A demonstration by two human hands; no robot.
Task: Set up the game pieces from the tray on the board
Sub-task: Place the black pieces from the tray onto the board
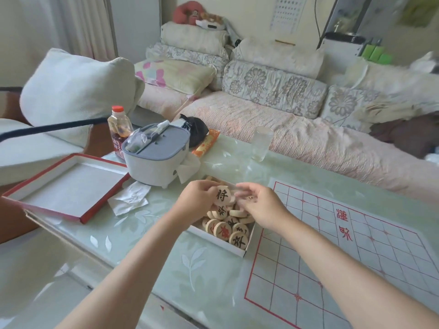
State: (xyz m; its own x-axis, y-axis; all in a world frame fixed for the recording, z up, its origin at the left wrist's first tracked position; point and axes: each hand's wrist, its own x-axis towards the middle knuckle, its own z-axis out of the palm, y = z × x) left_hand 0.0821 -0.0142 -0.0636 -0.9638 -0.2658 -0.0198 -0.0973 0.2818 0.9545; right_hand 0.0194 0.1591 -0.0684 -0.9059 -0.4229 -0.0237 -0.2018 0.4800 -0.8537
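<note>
A white cardboard tray (221,242) in the middle of the table holds several round wooden game pieces (237,239) with black or red characters. My left hand (197,198) is over the tray and holds one piece with a black character (223,194) upright between its fingers. My right hand (263,205) hovers over the tray too, its fingers blurred; whether it holds a piece is unclear. The paper board (344,257) with a red grid lies to the right of the tray, with no pieces on it.
A red-edged box lid (64,186) lies at the left. Behind the tray stand a grey-lidded white container (156,157), a bottle with a red cap (118,129), crumpled tissue (129,198) and a clear glass (261,143). A sofa with cushions runs along the far side.
</note>
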